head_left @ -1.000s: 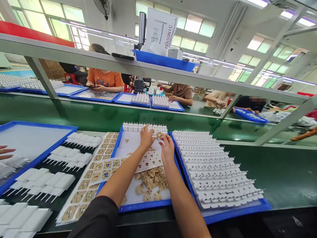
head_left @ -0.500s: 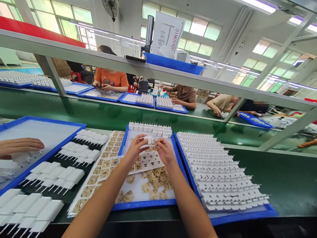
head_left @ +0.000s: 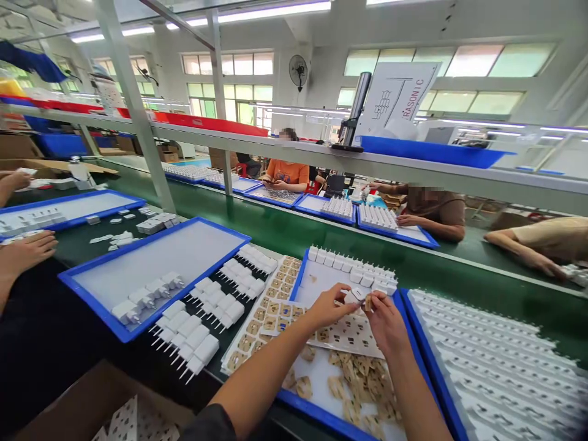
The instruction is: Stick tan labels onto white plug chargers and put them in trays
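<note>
My left hand point(head_left: 331, 306) pinches a white plug-in charger point(head_left: 353, 296) above a blue-rimmed tray point(head_left: 297, 288). Close beside it, the fingers of my right hand point(head_left: 388, 321) are closed on a small tan paper piece point(head_left: 368, 302), at the charger's slotted end. Whether the piece touches the charger I cannot tell. Under my hands lies a white sheet point(head_left: 353, 335) with dark cut-out marks and some tan pieces. Loose tan pieces point(head_left: 362, 380) are heaped in the tray's near part. White chargers point(head_left: 340, 261) stand in rows along its far edge.
On the right, another tray point(head_left: 413, 312) holds many rows of chargers. Sheets of tan pieces point(head_left: 250, 334) and grouped chargers point(head_left: 193, 334) lie to the left. A blue-rimmed tray point(head_left: 184, 245) and a co-worker's hand point(head_left: 34, 250) are further left. A shelf point(head_left: 285, 147) spans above.
The view has swung left, so things sit further right. The co-worker's hand has left the left tray, where several chargers now show. My hands remain together at the charger.
</note>
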Action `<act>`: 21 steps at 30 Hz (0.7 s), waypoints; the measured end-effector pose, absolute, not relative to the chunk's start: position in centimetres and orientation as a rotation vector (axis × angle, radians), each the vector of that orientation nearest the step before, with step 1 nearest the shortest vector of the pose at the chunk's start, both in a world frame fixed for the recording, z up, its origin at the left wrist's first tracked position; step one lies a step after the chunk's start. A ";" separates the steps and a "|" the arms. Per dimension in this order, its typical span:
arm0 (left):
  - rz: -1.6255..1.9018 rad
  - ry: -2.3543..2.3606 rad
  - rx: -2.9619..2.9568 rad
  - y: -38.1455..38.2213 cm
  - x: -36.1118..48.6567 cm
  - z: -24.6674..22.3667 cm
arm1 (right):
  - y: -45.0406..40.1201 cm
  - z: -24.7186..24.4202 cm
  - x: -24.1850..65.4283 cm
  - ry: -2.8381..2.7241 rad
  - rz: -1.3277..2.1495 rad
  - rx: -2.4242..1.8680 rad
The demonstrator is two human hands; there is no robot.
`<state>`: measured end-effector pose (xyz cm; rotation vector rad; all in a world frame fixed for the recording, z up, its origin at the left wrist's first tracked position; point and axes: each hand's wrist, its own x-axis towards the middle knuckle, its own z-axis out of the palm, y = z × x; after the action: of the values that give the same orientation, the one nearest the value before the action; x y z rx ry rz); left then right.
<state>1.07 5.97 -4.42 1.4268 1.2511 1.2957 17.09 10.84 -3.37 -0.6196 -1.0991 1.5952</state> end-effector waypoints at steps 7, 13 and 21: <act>1.373 1.310 1.439 6.2 0.7 -4.4 | 10.3 -3.4 16.2 -1.185 1.629 -0.666; 1.453 1.223 1.468 5.6 0.3 -3.4 | 10.0 -3.0 16.3 -1.122 1.599 -0.663; 1.418 1.265 1.592 5.2 0.2 -3.3 | 10.0 -3.5 16.3 -1.202 1.361 -0.723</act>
<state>0.21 5.20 -3.26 1.5923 1.2649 1.4181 16.29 10.04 -3.53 -0.7230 -1.2021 1.3613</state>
